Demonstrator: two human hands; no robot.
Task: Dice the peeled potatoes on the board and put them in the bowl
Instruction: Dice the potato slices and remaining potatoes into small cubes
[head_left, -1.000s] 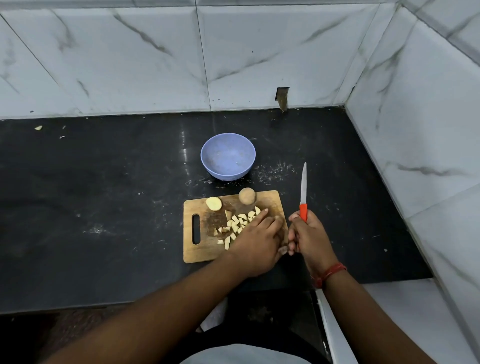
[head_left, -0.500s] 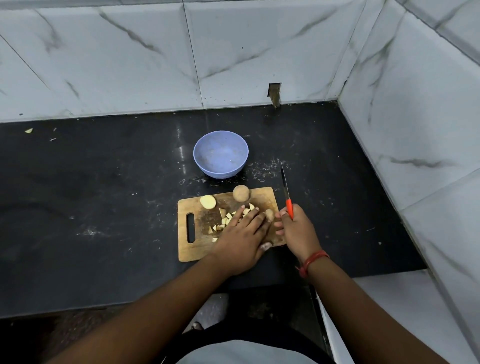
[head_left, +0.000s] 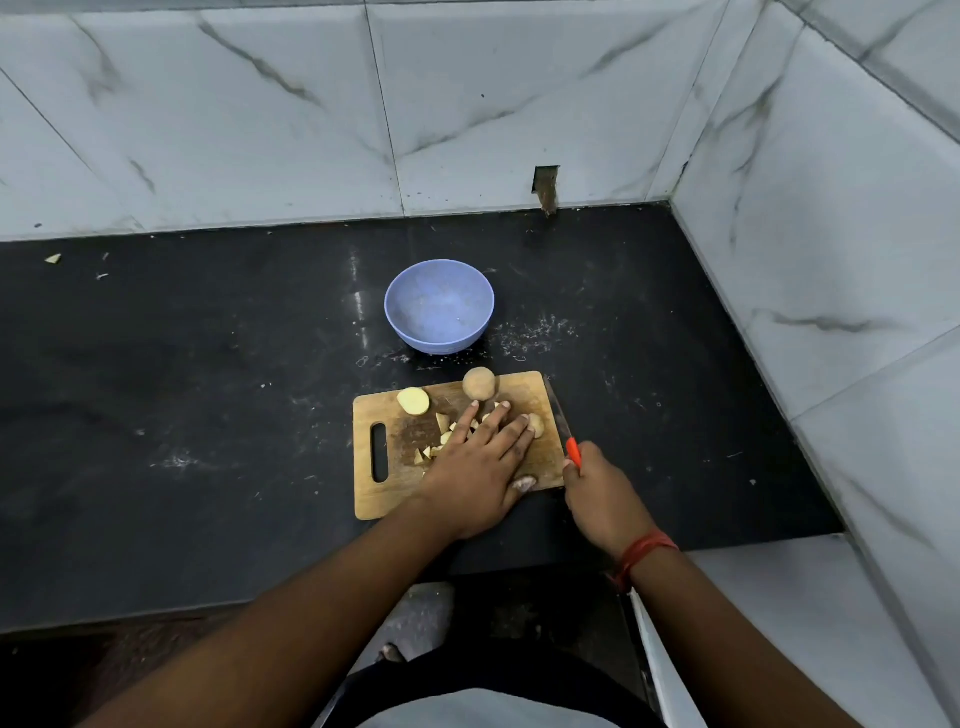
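Note:
A wooden cutting board (head_left: 384, 499) lies on the black counter. On it are a whole peeled potato (head_left: 479, 384) at the back edge, a potato half (head_left: 413, 401) at the back left, a small piece (head_left: 536, 424) on the right and several diced cubes (head_left: 442, 423). My left hand (head_left: 478, 462) lies flat over the cubes with its fingers spread and straight, hiding most of them. My right hand (head_left: 605, 499) grips the orange handle of a knife (head_left: 558, 415); the blade runs along the board's right edge. The blue bowl (head_left: 439, 306) stands behind the board, with nothing visible inside.
The black counter (head_left: 208, 389) ends at marble-tiled walls at the back and right. A small potato scrap (head_left: 53, 258) lies far left near the wall. The counter's front edge runs just below the board.
My left hand has slid forward over the diced cubes and flattened out. The knife has tipped from pointing up beside the board to lying along the board's right edge.

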